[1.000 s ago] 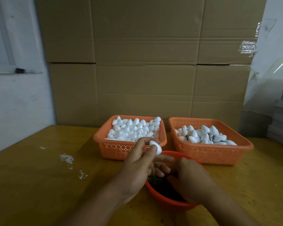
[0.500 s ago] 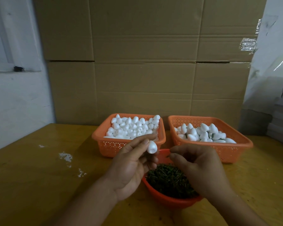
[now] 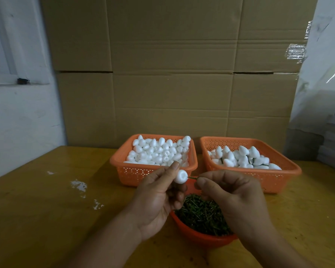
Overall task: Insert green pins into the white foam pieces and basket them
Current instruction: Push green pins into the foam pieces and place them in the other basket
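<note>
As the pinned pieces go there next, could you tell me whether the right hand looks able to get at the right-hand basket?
Probably yes: the right hand, pinching a green pin, is just in front of the basket, whose top is open.

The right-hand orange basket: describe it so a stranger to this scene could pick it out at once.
Start at the cardboard wall behind the wooden table; two orange baskets stand side by side at its foot. The right-hand basket is the one behind the right hand. Unlike the left basket, heaped with plain white foam pieces, it is less full and green stems show among its pieces.
</note>
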`<state>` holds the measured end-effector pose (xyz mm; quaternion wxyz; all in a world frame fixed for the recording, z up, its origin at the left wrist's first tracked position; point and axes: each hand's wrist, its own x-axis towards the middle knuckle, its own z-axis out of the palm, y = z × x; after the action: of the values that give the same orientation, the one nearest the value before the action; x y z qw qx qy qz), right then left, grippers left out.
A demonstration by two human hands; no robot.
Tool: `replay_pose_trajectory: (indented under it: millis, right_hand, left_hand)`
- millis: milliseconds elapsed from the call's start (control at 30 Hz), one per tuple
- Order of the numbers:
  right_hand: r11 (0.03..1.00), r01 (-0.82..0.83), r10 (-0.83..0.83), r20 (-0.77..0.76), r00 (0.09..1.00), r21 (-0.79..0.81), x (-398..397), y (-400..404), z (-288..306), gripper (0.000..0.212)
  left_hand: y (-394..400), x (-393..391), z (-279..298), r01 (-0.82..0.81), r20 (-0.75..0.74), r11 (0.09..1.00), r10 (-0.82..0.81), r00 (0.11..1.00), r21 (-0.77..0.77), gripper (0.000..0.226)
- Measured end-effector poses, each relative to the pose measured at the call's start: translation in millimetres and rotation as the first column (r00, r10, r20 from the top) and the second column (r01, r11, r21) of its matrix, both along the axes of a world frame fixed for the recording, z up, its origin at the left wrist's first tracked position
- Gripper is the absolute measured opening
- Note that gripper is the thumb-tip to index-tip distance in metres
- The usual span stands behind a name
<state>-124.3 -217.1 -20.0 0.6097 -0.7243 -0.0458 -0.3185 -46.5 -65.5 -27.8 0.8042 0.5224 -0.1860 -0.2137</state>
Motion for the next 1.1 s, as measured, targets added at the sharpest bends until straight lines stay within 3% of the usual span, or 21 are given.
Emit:
replay_pose_trajectory:
  millis: [100, 200, 400, 567, 1100]
  right_hand:
    - [1.0, -0.003, 0.003, 0.023, 1.0, -0.001, -0.6, 2.0, 0.0, 0.014]
    - [1.0, 0.005, -0.005, 0.036, 0.999, -0.017, -0.9, 3.3, 0.2, 0.012]
    - [0.979, 0.076, -0.06, 0.089, 0.994, -0.188, -3.5, 3.9, -2.5, 0.007]
    - [0.906, 0.198, -0.147, 0.16, 0.976, -0.375, -4.1, 3.8, -5.8, 0.009]
    - [0.863, 0.249, -0.174, 0.205, 0.963, -0.44, -4.5, 5.4, -7.9, 0.026]
  left_hand:
    - [0.0, -1.2, 0.2, -0.026, 0.014, 0.999, 0.026, 1.0, 0.021, 0.034]
    - [-0.8, -2.3, 0.4, -0.056, 0.041, 0.997, 0.054, 0.998, 0.049, 0.034]
    - [-1.2, -4.6, -1.4, -0.089, 0.132, 0.992, 0.077, 0.988, 0.089, 0.034]
    - [-1.6, -5.0, -4.2, -0.118, 0.214, 0.988, 0.093, 0.972, 0.104, 0.035]
    - [-2.9, -5.8, -6.9, -0.19, 0.319, 0.974, 0.143, 0.937, 0.12, 0.037]
